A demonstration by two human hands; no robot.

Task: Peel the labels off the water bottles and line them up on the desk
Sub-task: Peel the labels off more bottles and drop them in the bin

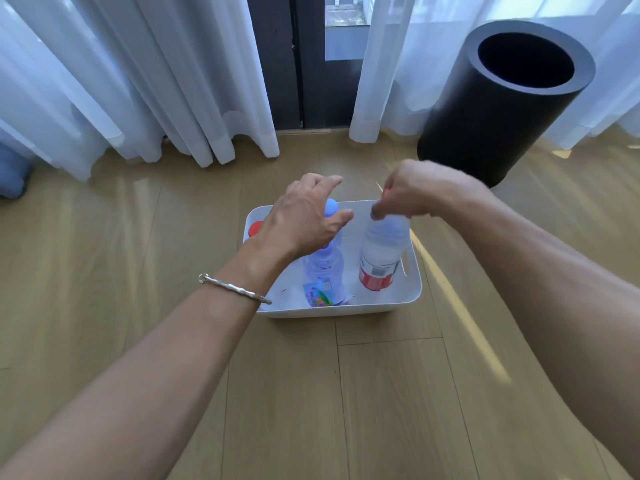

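Observation:
A white plastic bin (412, 294) sits on the wooden floor and holds water bottles. My right hand (415, 192) is closed around the red cap and neck of a clear bottle with a red and white label (381, 261). My left hand (304, 216) hovers with fingers spread over a blue-capped bottle with a colourful label (323, 271), and it holds nothing. A third bottle shows only its red cap (255, 228) at the bin's left side, behind my left wrist.
A tall black cylindrical bin (498, 109) stands open at the back right. White curtains (138, 81) hang to the floor along the back, with a dark door frame (294, 64) between them. Wooden floor (311, 393) surrounds the white bin.

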